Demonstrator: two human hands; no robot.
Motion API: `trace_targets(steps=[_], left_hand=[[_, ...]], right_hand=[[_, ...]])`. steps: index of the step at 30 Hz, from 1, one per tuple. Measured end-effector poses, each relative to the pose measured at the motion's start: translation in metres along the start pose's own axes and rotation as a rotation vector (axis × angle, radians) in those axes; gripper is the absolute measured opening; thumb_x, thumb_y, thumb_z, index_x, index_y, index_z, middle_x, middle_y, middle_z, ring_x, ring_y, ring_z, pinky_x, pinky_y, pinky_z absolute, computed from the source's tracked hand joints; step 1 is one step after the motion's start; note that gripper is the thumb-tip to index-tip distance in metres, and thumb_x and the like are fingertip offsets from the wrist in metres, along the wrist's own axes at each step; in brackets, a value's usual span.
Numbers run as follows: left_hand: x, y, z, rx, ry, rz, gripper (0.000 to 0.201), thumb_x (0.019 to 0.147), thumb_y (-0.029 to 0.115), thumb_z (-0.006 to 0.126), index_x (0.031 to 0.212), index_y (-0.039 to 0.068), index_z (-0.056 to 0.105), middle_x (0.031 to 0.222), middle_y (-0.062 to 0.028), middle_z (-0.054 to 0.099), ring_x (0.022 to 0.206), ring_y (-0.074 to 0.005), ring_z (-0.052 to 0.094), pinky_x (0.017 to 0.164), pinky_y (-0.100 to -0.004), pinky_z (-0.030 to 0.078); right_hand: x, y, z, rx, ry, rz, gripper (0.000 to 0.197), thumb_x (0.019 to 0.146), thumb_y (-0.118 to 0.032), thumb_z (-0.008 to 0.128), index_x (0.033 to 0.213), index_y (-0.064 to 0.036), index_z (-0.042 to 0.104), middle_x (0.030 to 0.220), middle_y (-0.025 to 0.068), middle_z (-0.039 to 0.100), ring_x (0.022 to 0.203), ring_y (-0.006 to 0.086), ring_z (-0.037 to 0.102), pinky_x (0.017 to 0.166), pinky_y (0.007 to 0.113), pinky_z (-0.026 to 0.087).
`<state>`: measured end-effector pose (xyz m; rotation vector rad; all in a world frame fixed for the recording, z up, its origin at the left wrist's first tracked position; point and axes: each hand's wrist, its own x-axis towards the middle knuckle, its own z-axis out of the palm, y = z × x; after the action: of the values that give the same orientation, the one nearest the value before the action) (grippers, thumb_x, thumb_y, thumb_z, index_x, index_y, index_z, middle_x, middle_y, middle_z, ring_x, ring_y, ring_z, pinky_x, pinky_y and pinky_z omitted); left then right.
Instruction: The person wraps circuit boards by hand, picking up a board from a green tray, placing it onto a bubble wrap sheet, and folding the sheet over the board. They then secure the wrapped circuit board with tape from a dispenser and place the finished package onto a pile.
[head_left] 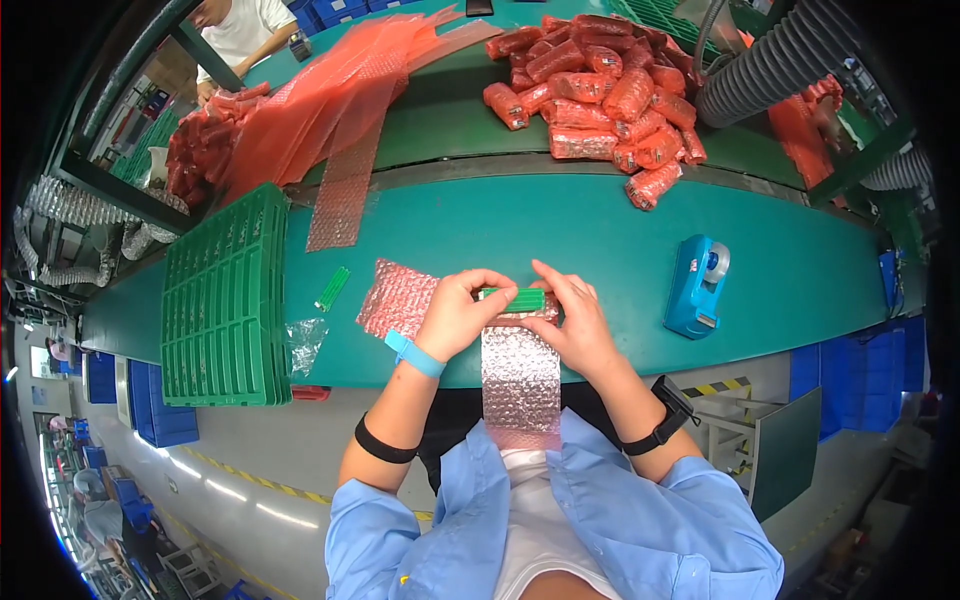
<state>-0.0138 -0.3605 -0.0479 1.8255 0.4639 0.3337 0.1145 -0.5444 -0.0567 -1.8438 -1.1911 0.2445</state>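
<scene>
Green piece [522, 300], one: at far end of the bubble wrap [520, 375]; left hand [462, 308] pinching its left end, right hand [580, 320] gripping the right. Step, apparently: wrapping. Next move calls for snug, even rolling.

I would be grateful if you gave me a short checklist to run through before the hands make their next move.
1. Left grip: ok. The left hand pinches the left part of the green bundle.
2. Right grip: cannot tell. The right hand is at the bundle's right end, but how firmly it holds is unclear.
3. Bubble-wrap strip wholly on the bench: not ok. Its near end extends past the front edge.
4. Tape dispenser standing clear: ok. It is right of the right hand, touching neither hand.
5. All green pieces gathered: not ok. A loose green piece lies apart, to the left.
</scene>
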Motion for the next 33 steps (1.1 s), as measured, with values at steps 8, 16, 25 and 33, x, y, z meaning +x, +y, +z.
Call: trace_targets(steps=[8,16,25,33], left_hand=[[-0.003,0.006,0.017,0.27,0.078,0.174,0.015,0.094,0.011,0.08,0.105,0.0,0.078,0.101,-0.0116,0.073,0.095,-0.0225,0.072,0.083,-0.0361,0.058],[0.001,0.005,0.011,0.205,-0.022,0.109,0.02,0.094,0.012,0.081,0.107,-0.001,0.077,0.102,-0.0142,0.073,0.099,-0.0266,0.073,0.086,-0.0375,0.059],[-0.001,0.02,-0.026,0.454,-0.209,0.085,0.034,0.095,0.023,0.08,0.12,0.001,0.078,0.113,-0.0177,0.075,0.102,-0.0328,0.074,0.091,-0.0398,0.059],[-0.003,0.026,-0.025,0.527,-0.209,0.082,0.031,0.093,0.022,0.08,0.115,0.001,0.076,0.119,-0.017,0.075,0.106,-0.0349,0.073,0.093,-0.0424,0.058]], right_hand=[[0.0,0.003,0.003,0.019,-0.021,0.009,0.077,0.083,-0.021,0.088,0.152,-0.0088,0.058,0.12,0.0073,0.076,0.115,0.0303,0.067,0.103,0.046,0.047],[0.001,0.005,0.003,-0.063,0.019,-0.075,0.048,0.083,-0.022,0.088,0.127,-0.0095,0.073,0.122,0.0062,0.076,0.118,0.0307,0.066,0.103,0.046,0.047],[0.0,0.008,0.004,-0.11,-0.003,-0.11,0.039,0.084,-0.024,0.087,0.119,-0.01,0.076,0.123,0.0069,0.075,0.117,0.0299,0.066,0.103,0.046,0.048],[0.013,-0.003,-0.018,-0.051,-0.142,0.057,0.036,0.086,-0.02,0.085,0.119,-0.0081,0.075,0.119,0.0088,0.072,0.114,0.0324,0.065,0.099,0.047,0.048]])
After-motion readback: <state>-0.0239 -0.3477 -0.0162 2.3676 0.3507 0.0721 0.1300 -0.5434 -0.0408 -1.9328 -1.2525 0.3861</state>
